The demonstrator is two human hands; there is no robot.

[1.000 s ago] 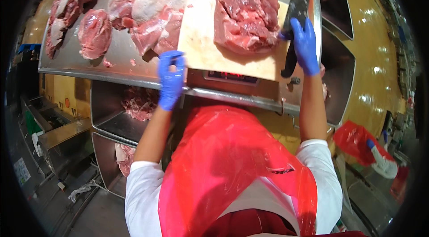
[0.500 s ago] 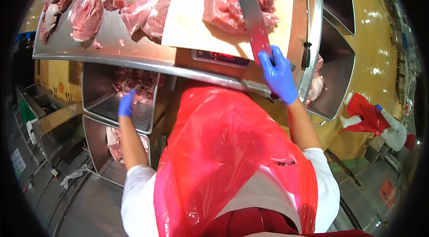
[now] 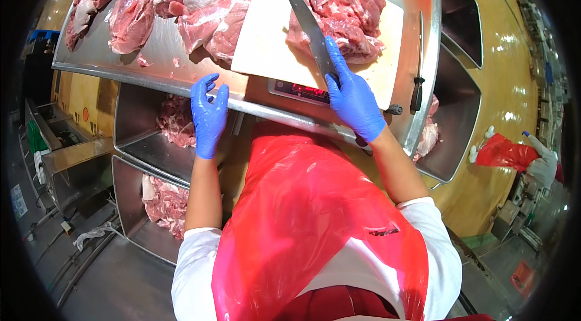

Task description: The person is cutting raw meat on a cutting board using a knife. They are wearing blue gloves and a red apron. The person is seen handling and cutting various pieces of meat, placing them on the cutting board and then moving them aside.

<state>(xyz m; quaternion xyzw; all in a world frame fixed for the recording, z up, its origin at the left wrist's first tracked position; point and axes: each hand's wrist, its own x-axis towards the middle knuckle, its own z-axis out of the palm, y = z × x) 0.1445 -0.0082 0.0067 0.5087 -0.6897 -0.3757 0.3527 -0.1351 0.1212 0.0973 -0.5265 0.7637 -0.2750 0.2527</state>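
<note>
My right hand (image 3: pixel 356 102), in a blue glove, grips a large knife (image 3: pixel 304 21), its index finger laid along the blade. The blade slants up and to the left, over the white cutting board (image 3: pixel 266 42) and past the left side of a big piece of raw meat (image 3: pixel 351 9) lying there. Level with the table's near edge, my left hand (image 3: pixel 209 116), also blue-gloved, holds nothing. Its fingers are bent and apart, and the upper bin is beside it.
More raw meat (image 3: pixel 132 21) lies on the steel table (image 3: pixel 163 57) at left. A lit scale (image 3: pixel 296 92) sits under the board's near edge. A sharpening steel (image 3: pixel 417 66) lies at right. Metal bins (image 3: pixel 134 121) with meat flank me. A person in a red apron (image 3: pixel 507 150) is far right.
My left hand has risen from over the upper left bin to the table's edge. My right hand has shifted left, and the knife now leans left, mostly off the meat's middle.
</note>
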